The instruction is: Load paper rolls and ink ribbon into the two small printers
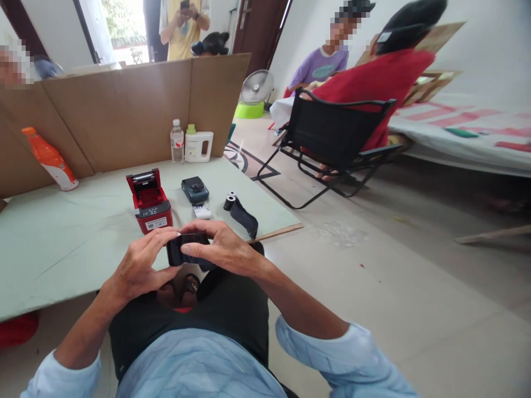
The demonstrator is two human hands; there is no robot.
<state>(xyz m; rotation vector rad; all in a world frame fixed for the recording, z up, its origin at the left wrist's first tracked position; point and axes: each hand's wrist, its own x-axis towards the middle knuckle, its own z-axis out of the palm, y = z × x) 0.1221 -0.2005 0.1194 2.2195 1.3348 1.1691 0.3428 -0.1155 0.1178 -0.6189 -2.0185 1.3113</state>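
A dark, shiny roll-like thing point(188, 249) is between both hands over the table's front edge, with a loose dark part hanging at its right. My left hand point(145, 260) grips its left end, fingers on top and thumb below. My right hand point(222, 249) wraps round its right side, thumb lying across the front. Just beyond the hands stands a red label printer point(153, 213) with its lid up. To its right lie a small dark blue-grey device point(194, 189), a crumpled white piece point(201, 211) and a dark ribbon on small rolls point(243, 214), its tail unrolled.
The pale green table point(83, 232) ends at a cardboard screen point(136, 116). Before the screen stand an orange bottle point(52, 160), a clear water bottle point(177, 142) and a white jug point(199, 146). A person in red sits on a black folding chair point(332, 130) at right, near a fan point(257, 88).
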